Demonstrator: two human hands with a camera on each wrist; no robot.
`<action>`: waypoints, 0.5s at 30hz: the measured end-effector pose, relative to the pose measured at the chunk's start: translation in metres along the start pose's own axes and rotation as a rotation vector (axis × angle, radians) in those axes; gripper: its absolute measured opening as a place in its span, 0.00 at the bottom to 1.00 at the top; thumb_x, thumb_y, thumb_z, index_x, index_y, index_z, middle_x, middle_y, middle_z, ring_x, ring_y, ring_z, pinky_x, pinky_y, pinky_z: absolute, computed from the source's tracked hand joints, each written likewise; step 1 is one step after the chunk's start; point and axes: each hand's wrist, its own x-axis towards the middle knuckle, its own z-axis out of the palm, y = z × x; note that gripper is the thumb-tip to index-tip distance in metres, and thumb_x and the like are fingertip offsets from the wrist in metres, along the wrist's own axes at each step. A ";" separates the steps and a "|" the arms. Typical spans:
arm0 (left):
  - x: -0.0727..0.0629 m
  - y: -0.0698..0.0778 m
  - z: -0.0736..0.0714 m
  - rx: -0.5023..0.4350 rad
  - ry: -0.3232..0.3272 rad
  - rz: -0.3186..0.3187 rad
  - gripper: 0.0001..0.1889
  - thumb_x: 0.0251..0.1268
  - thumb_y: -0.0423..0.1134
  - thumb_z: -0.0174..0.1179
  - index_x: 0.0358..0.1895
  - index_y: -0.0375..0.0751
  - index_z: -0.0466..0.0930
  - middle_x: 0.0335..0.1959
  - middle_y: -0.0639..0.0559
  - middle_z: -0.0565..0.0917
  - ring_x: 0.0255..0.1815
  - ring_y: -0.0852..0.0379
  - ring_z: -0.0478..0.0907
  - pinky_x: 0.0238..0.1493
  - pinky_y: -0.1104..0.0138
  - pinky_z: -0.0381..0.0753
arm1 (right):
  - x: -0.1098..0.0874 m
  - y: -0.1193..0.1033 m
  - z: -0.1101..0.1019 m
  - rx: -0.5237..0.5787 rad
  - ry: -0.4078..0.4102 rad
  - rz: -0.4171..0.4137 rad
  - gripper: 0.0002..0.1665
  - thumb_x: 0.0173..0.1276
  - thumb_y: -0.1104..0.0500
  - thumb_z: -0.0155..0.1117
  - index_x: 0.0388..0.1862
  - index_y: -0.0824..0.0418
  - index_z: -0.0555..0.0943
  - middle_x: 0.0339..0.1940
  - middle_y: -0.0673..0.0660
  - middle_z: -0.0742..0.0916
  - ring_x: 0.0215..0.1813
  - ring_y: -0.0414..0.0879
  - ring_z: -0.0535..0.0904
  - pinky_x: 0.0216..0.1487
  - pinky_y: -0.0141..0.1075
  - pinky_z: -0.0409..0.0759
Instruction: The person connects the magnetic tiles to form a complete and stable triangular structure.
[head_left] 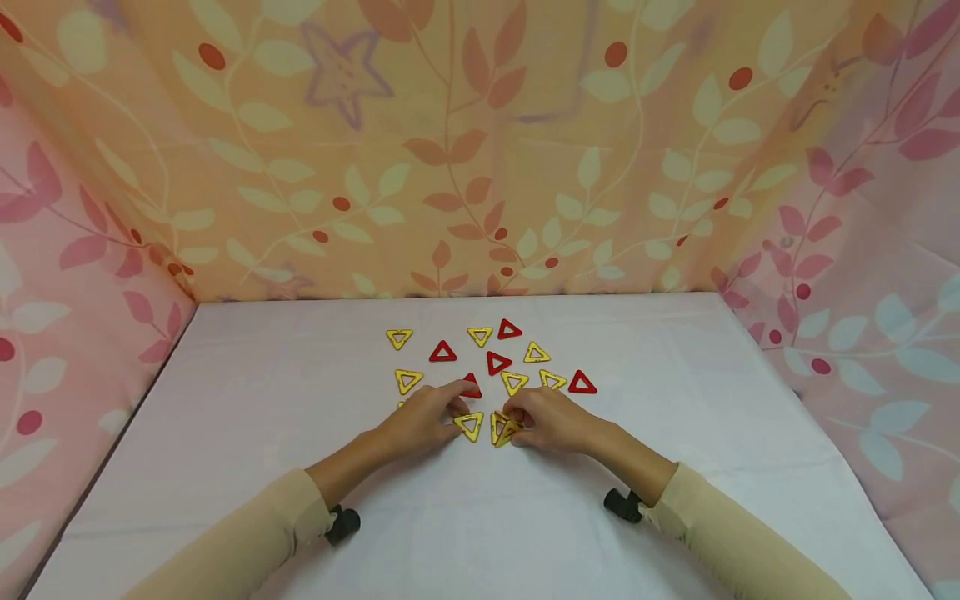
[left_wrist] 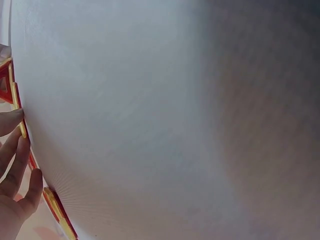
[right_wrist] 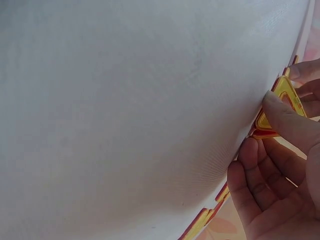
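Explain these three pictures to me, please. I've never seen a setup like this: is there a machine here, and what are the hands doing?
No machine is doing the work: you are looking at a person's bare left hand and right hand. The widest picture comes from a camera worn on the head, looking forward and down. The other two come from cameras worn on the wrists, so each mostly shows the white surface, with fingers at one edge.

On that surface lie flat pieces with open middles: yellow triangles and red triangles. The left hand pinches a yellow piece, while the right hand holds a tilted yellow piece between thumb and fingers.
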 end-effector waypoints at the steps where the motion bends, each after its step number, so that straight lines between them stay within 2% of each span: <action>1: 0.000 0.000 0.000 0.001 -0.001 -0.001 0.30 0.57 0.29 0.71 0.64 0.45 0.73 0.45 0.53 0.87 0.48 0.60 0.83 0.54 0.64 0.81 | 0.000 0.000 0.000 0.000 0.000 -0.001 0.23 0.59 0.57 0.77 0.53 0.60 0.84 0.36 0.44 0.82 0.39 0.41 0.76 0.42 0.32 0.78; 15: 0.004 0.004 0.003 -0.010 -0.028 0.013 0.30 0.58 0.28 0.70 0.66 0.42 0.72 0.41 0.55 0.85 0.44 0.60 0.81 0.51 0.67 0.81 | -0.001 0.001 -0.001 0.017 -0.006 -0.010 0.23 0.59 0.57 0.77 0.53 0.60 0.83 0.34 0.44 0.81 0.38 0.43 0.76 0.41 0.32 0.77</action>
